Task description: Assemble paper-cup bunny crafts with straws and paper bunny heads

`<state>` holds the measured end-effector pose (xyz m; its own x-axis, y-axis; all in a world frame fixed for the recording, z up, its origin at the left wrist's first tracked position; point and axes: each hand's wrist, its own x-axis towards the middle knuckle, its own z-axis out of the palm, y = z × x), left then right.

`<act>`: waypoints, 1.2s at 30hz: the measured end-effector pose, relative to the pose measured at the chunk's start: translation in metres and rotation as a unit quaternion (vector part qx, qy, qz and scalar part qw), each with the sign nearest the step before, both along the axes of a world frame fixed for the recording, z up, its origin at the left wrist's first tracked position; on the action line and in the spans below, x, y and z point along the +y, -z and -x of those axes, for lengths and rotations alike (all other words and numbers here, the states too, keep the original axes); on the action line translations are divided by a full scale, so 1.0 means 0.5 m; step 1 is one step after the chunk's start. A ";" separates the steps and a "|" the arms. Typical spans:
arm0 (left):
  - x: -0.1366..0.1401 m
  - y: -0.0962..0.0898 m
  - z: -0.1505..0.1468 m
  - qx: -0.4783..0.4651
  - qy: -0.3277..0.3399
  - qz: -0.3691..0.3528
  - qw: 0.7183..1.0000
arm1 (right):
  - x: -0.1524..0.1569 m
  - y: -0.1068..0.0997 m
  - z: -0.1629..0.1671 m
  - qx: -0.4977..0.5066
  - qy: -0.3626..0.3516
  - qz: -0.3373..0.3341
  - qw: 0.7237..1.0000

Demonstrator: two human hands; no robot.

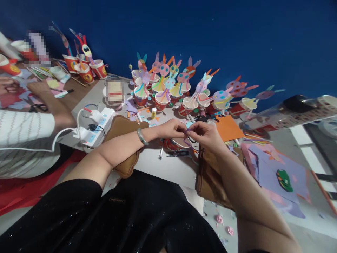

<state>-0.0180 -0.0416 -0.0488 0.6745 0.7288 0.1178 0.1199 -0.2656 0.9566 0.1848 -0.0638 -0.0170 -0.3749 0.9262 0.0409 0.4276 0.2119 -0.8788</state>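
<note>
The left grip [172, 128] and the right grip [206, 136] come together fingertip to fingertip above the front of the bench [155, 168], whose pale top is littered with paper scraps. A dark blue wall [250, 45] stands behind it, and near its foot sit many red-and-white cups [162, 102] bearing paper rabbit-like heads. A white power strip [99, 128] lies to the left, an orange sheet [230, 128] to the right; a co-worker's pale sleeve [26, 124] shows at far left. In both grips, thumb and fingers are pressed close, pinching a thin purple strip [187, 140] between them. The strip hangs just over a paper cup [179, 142], with dark-handled scissors [181, 153] lying nearer the body.
</note>
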 end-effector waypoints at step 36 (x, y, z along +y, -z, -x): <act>-0.005 -0.011 0.000 0.030 -0.025 -0.029 0.999 | 0.038 0.049 -0.215 -0.270 0.262 0.018 0.926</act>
<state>-0.0182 -0.0440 -0.0433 0.6443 0.7550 0.1217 0.1910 -0.3130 0.9303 0.2925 -0.0450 -0.0417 0.1708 0.9837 -0.0565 0.8420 -0.1756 -0.5100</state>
